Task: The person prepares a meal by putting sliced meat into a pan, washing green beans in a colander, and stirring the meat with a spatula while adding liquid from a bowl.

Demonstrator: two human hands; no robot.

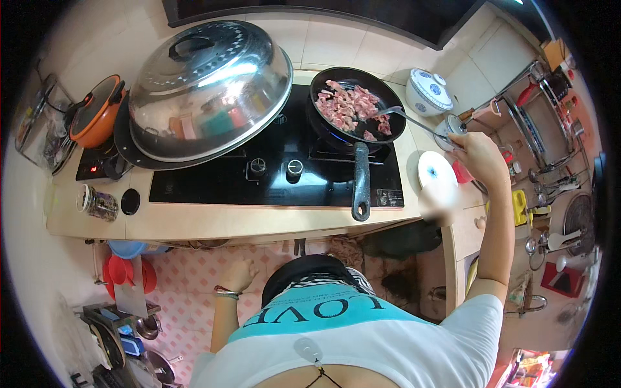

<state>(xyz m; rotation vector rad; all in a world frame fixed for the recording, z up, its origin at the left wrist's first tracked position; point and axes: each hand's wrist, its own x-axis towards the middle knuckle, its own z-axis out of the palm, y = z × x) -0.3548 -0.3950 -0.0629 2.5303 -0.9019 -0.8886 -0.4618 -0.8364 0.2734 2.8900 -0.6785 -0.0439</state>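
Sliced raw-looking meat (347, 104), pinkish with paler patches, lies in a black frying pan (318, 127) on the right burner of the black glass hob (218, 186). My right hand (478, 153) grips the handle of a metal spatula (422, 124), whose head rests in the pan at the meat's right side. The pan's black handle (362, 179) points towards me, untouched. My left hand (237, 275) hangs low beside my body, away from the counter, with fingers partly curled and nothing visible in it. A white plate (436, 169) stands right of the hob, partly blurred.
A large domed metal lid (208, 97) covers a wok on the left burner. Further left are an orange pot (97, 116), a glass jar (101, 203) and a black cap (130, 202). A lidded white-and-blue pot (428, 92) stands behind the plate. Utensils hang at the right.
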